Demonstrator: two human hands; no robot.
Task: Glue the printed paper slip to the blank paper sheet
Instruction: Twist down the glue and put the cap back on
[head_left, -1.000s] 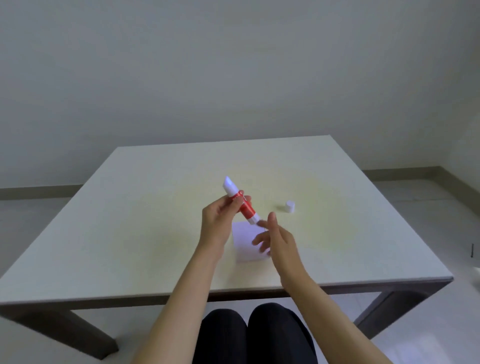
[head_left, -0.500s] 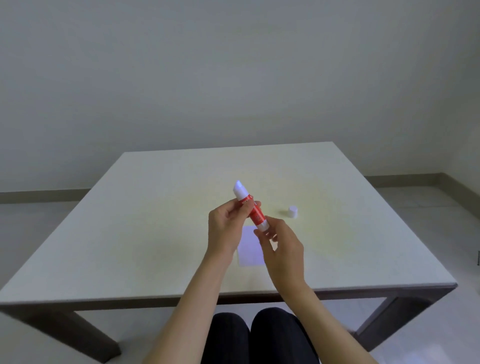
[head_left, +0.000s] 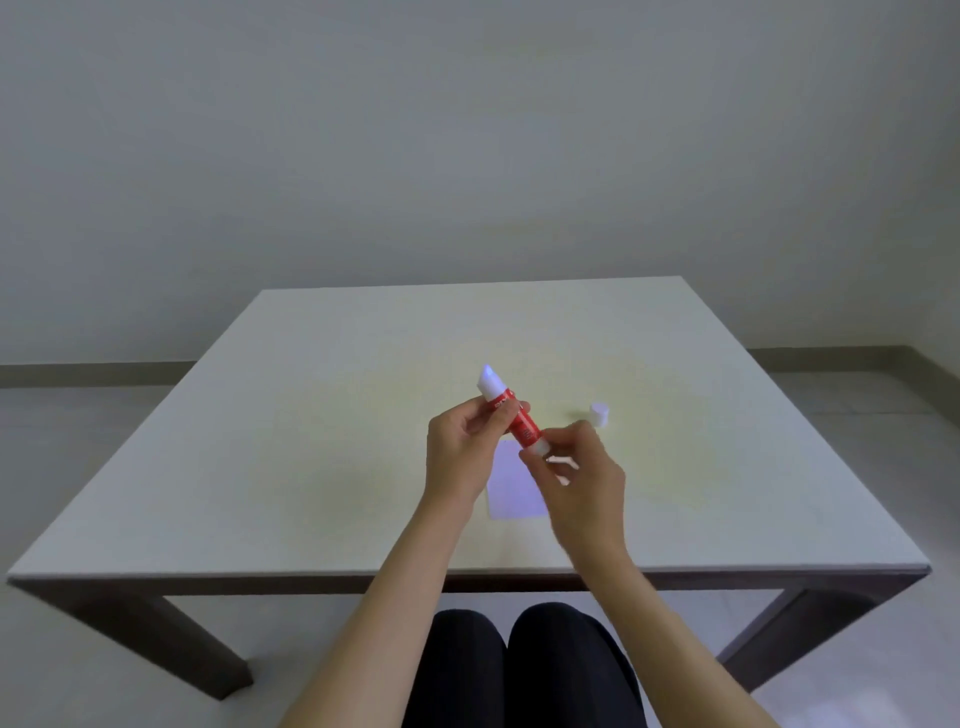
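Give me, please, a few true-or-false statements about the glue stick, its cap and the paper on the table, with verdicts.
1. The left hand holds the glue stick by its red body. True.
2. The white cap is on the stick. False: it stands on the table, to the right.
3. The right hand pinches the stick's lower end. True.
4. The paper is held in the air. False: it lies flat under the hands.

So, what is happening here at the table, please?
A person holds a red glue stick above the table. The left hand grips its body, and the right hand pinches its lower end, perhaps to twist it. Its white cap stands apart on the table. A paper sheet lies under the hands; no glue applied yet.
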